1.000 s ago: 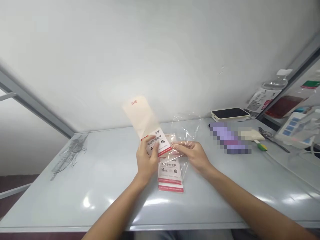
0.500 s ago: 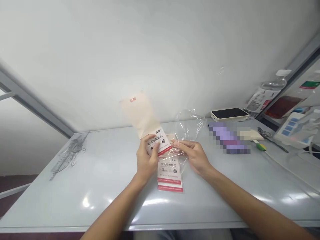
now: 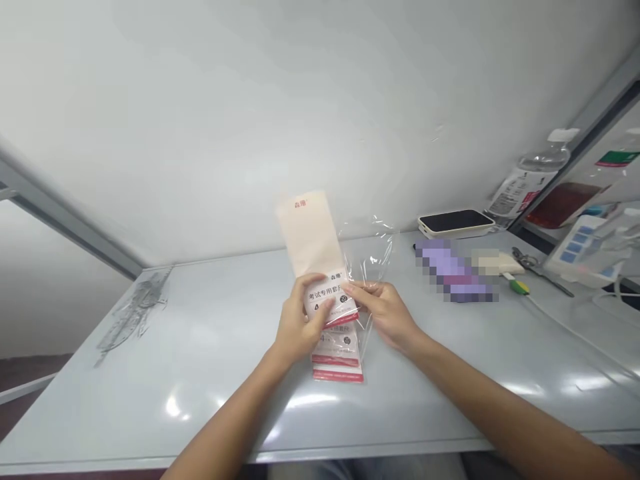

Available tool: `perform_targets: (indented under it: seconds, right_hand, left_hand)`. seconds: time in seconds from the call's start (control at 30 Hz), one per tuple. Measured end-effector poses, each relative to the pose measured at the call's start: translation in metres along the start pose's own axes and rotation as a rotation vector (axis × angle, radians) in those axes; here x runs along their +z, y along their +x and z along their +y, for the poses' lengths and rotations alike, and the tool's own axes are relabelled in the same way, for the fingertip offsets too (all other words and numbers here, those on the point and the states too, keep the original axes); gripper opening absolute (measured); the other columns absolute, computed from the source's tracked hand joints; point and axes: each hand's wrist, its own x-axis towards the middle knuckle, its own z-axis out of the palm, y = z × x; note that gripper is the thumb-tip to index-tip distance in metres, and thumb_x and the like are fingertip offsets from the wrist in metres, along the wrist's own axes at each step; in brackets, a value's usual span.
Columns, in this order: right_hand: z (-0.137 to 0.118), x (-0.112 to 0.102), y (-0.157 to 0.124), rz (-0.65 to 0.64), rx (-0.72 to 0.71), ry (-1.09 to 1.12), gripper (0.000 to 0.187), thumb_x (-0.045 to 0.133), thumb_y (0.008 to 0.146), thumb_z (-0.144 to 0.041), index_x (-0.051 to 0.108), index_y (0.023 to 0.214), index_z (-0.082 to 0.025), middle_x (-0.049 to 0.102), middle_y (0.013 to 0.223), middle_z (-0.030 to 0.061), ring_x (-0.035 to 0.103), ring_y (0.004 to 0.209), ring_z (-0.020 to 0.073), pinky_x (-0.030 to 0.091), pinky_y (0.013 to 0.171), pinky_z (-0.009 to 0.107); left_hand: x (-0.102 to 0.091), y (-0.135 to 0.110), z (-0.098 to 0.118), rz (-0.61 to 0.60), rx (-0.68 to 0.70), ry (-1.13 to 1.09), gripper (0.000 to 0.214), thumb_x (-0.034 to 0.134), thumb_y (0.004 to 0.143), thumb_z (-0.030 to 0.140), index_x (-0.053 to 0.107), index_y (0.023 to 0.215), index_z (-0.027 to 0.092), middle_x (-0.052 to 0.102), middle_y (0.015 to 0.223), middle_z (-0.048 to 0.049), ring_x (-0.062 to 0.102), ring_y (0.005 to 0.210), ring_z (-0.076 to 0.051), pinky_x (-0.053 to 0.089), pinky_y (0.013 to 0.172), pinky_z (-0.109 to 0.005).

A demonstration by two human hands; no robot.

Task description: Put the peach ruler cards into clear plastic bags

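Note:
My left hand (image 3: 303,320) is closed on a long printed paper card (image 3: 313,233), thumb in front, its cream upper part leaning up toward the wall. The lower part is white with black print and a red band. My right hand (image 3: 393,313) pinches a clear plastic bag (image 3: 377,250) at the card's right edge; the bag stands up behind the fingers. Below the hands, similar printed packets (image 3: 337,373) lie overlapped on the table, partly covered by the held card. At the far left lie clear rulers (image 3: 133,313), one with a curved edge.
On the right of the grey table (image 3: 215,380) are a phone (image 3: 455,221), a blurred purple item (image 3: 453,270), a blurred cream item (image 3: 493,262), scissors (image 3: 543,271) and a cable (image 3: 575,333). A clear bottle (image 3: 533,173) leans by the frame. The wall (image 3: 300,100) rises behind.
The card in my left hand has moved right and stands more upright, now overlapping the plastic bag and covering more of the packets. My right hand has stayed nearly in place.

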Motion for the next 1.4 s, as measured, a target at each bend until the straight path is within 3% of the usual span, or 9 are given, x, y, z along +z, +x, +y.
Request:
perform_targets:
  seconds: [0.13,0.23,0.37,0.53,0.67,0.8,1.07,1.27,1.4]
  right_hand:
    - [-0.002,-0.001,0.0,0.048,-0.001,-0.042,0.03,0.063,0.069,-0.041,0.069,0.082,-0.015,0.068,0.071,0.0046,0.061,0.067,0.0182,0.048,0.063,0.029]
    - [-0.004,-0.002,0.002,0.085,-0.016,-0.055,0.03,0.065,0.067,-0.04,0.069,0.084,-0.016,0.068,0.076,0.0049,0.062,0.071,0.019,0.048,0.066,0.029]
    - [-0.006,-0.004,0.002,0.049,-0.013,-0.064,0.025,0.067,0.066,-0.037,0.071,0.081,-0.017,0.069,0.073,0.0035,0.063,0.073,0.0188,0.049,0.069,0.029]
    - [-0.006,-0.003,-0.001,-0.132,0.034,-0.159,0.026,0.065,0.067,-0.038,0.07,0.082,-0.016,0.07,0.073,0.0044,0.065,0.071,0.0197,0.05,0.068,0.032]
    - [-0.005,-0.002,-0.002,-0.17,0.069,-0.175,0.029,0.064,0.067,-0.039,0.069,0.082,-0.015,0.07,0.078,0.0056,0.065,0.07,0.0191,0.05,0.067,0.032]
    - [-0.003,-0.001,-0.001,-0.09,0.058,-0.138,0.031,0.066,0.065,-0.041,0.069,0.083,-0.015,0.07,0.077,0.0059,0.064,0.072,0.0195,0.05,0.067,0.031]
    - [-0.001,-0.003,0.0,-0.008,0.025,-0.093,0.03,0.066,0.064,-0.044,0.068,0.077,-0.017,0.069,0.071,0.0043,0.064,0.066,0.0205,0.049,0.062,0.031]
    - [-0.012,-0.014,0.0,-0.306,0.116,-0.335,0.022,0.067,0.064,-0.036,0.066,0.065,-0.014,0.066,0.066,0.0036,0.061,0.063,0.0181,0.046,0.057,0.028]
    - [-0.022,-0.021,-0.001,-0.408,0.151,-0.405,0.024,0.064,0.067,-0.039,0.067,0.068,-0.015,0.065,0.065,0.0032,0.06,0.062,0.0173,0.046,0.057,0.028]
  left_hand:
    - [-0.002,-0.002,0.007,-0.23,-0.113,-0.076,0.028,0.05,0.08,0.027,0.047,0.108,0.024,0.056,0.101,-0.006,0.057,0.082,-0.017,0.049,0.068,-0.028]
    - [-0.004,-0.001,0.009,-0.241,-0.142,-0.142,0.031,0.053,0.078,0.027,0.046,0.108,0.023,0.057,0.098,-0.0057,0.058,0.08,-0.016,0.049,0.067,-0.027]
    - [-0.004,0.003,0.008,-0.063,-0.18,-0.307,0.044,0.054,0.077,0.031,0.034,0.116,0.025,0.06,0.083,-0.0019,0.059,0.064,-0.012,0.047,0.054,-0.023]
    - [-0.009,0.009,0.009,0.218,-0.243,-0.415,0.056,0.054,0.077,0.036,0.024,0.123,0.024,0.064,0.073,-0.0008,0.06,0.058,-0.013,0.047,0.049,-0.022]
    - [-0.011,0.009,0.011,0.29,-0.271,-0.38,0.068,0.057,0.074,0.036,0.019,0.13,0.023,0.064,0.067,-0.0004,0.06,0.052,-0.014,0.048,0.047,-0.023]
    - [-0.007,0.005,0.011,0.271,-0.23,-0.302,0.082,0.059,0.072,0.032,0.008,0.136,0.022,0.063,0.062,0.0011,0.058,0.048,-0.013,0.047,0.045,-0.022]
    - [-0.005,0.006,0.006,0.014,-0.278,-0.296,0.044,0.059,0.072,0.036,0.051,0.11,0.016,0.067,0.082,-0.0071,0.063,0.069,-0.019,0.05,0.06,-0.03]
    - [-0.026,0.016,0.006,0.175,-0.277,-0.294,0.032,0.053,0.075,0.041,0.063,0.092,0.016,0.064,0.085,-0.0065,0.059,0.07,-0.017,0.046,0.057,-0.025]
    - [-0.039,0.02,0.005,0.008,-0.38,-0.306,0.034,0.057,0.072,0.04,0.065,0.096,0.016,0.064,0.08,-0.0072,0.058,0.068,-0.017,0.045,0.055,-0.026]
